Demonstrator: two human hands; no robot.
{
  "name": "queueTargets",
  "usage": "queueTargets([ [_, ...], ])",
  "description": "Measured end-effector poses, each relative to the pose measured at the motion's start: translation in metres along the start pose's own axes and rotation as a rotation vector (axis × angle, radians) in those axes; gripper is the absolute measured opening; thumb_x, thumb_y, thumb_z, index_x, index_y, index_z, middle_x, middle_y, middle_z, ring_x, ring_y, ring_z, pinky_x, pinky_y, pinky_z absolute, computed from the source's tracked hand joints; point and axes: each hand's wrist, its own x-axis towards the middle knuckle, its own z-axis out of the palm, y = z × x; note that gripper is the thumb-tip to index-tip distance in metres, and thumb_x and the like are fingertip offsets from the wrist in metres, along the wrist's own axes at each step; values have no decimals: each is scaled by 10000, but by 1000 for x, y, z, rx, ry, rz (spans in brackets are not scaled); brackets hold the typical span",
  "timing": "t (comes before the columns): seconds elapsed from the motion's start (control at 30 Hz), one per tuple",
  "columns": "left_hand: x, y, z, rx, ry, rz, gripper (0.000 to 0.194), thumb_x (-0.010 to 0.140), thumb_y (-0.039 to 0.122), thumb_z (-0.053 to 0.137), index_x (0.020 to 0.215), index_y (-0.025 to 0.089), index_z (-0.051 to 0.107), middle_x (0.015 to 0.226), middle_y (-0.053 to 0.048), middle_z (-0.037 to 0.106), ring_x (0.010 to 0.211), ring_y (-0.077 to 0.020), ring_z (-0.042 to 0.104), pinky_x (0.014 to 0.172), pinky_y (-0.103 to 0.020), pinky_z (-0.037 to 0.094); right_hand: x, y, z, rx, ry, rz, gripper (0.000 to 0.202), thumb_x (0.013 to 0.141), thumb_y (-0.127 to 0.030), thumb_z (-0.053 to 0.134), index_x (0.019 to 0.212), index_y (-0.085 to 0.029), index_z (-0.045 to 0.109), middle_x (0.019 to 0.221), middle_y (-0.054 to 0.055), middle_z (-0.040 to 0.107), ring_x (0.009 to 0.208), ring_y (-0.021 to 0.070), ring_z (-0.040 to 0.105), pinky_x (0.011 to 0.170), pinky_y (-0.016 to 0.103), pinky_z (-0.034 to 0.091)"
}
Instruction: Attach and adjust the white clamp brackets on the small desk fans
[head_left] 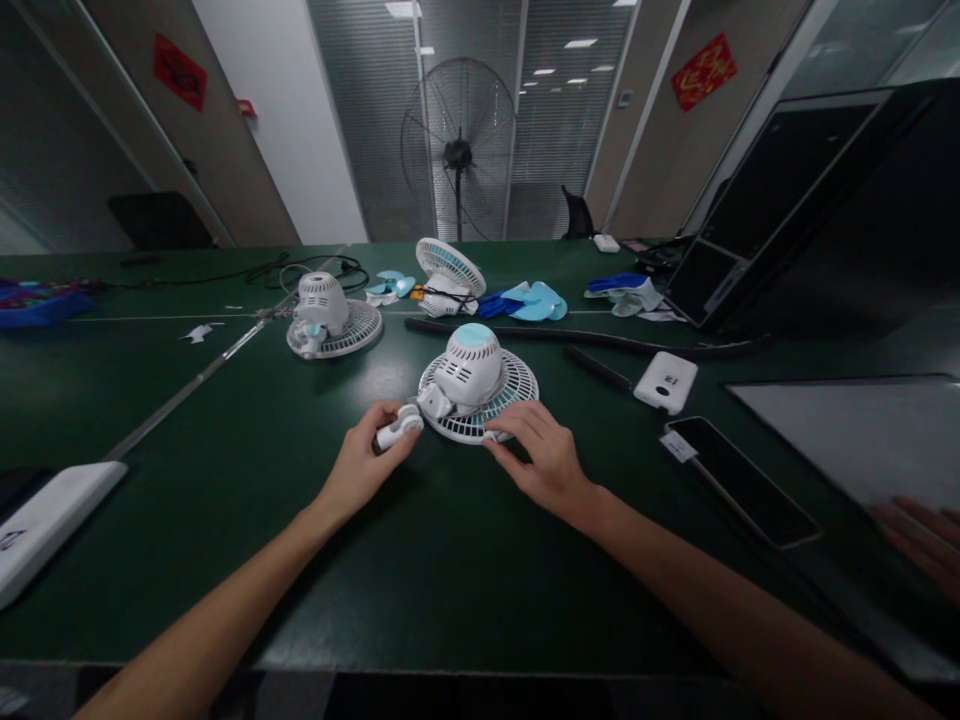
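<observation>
A white fan head [466,372] lies grille-down on the green table [420,560], its motor housing with a light blue cap on top. Just left of it, my left hand [373,446] is closed around a white plastic part [398,427] with a rounded, notched end, close to the fan's joint piece. At the fan's front right edge my right hand [541,450] is pinched, with a small white piece [492,436] between thumb and fingers. Whether that piece is loose or joined to the grille cannot be told.
Behind stand two more fan heads [322,312] [448,280], light blue blades [536,301] and gloves [626,292]. A black strip [600,339], white power bank [666,382] and phone [742,480] lie right, before a monitor [817,210]. Another person's hand [922,535] is at the right edge.
</observation>
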Motion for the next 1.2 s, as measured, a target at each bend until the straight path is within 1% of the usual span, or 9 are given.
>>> queueTargets([
  [0.13,6,-6,9,-77,30,-27,320,951,462,663,1106,196,574,952,-16,693,790,-175,627,681,-252,455,3,4,2,67,-21,14,193,984,-209,652,1177,-212,645,1101,75,691,1080,240,637,1005,471,530],
  [0.23,11,1,16,-57,23,-27,312,959,459,654,1120,204,575,978,-26,725,757,-173,640,636,-246,443,3,4,3,70,-89,11,192,980,-203,659,1172,-213,649,1095,66,697,1075,243,635,1055,511,495],
  [0.33,19,9,24,-37,60,-32,285,956,467,655,1024,204,568,962,-30,739,767,-184,663,625,-248,447,2,2,4,42,-131,-11,200,980,-196,659,1179,-219,652,1105,59,703,1083,244,636,1115,552,439],
  [0.47,19,12,38,-81,113,9,254,959,412,658,1055,202,551,1004,-45,738,868,-203,690,705,-273,487,0,2,5,69,-57,-6,259,969,-194,681,1223,-222,635,1127,64,714,1091,243,654,1106,537,459],
  [0.6,5,11,50,-195,-7,68,256,985,343,621,1183,204,538,1039,-48,722,882,-187,676,757,-292,503,-1,5,6,158,52,3,251,987,-185,658,1229,-251,641,1146,58,731,1093,231,678,977,456,562],
  [0.7,-2,11,56,-315,-93,31,306,958,344,673,1194,209,532,980,-30,701,775,-159,649,691,-278,512,-1,4,6,206,76,5,308,1002,-152,622,1287,-269,621,1214,57,724,1143,223,678,1003,453,564],
  [0.83,-2,12,58,-460,-102,-16,390,891,356,762,1161,211,521,935,-8,660,673,-127,591,585,-246,501,-1,1,4,194,82,19,337,1010,-127,584,1313,-272,623,1273,69,700,1204,236,653,1041,481,548],
  [1.03,-3,20,55,-484,-150,-18,315,990,369,636,1236,201,534,977,-29,661,711,-121,582,666,-261,523,-2,0,6,124,116,70,348,1007,-115,545,1300,-268,656,1290,88,652,1217,251,629,1027,466,553],
  [1.2,-2,23,56,-481,-121,-44,378,948,389,681,1231,193,524,972,-33,672,660,-123,592,634,-269,519,-1,0,7,116,139,122,349,978,-117,565,1280,-271,652,1238,83,666,1186,266,633,1028,493,549],
])
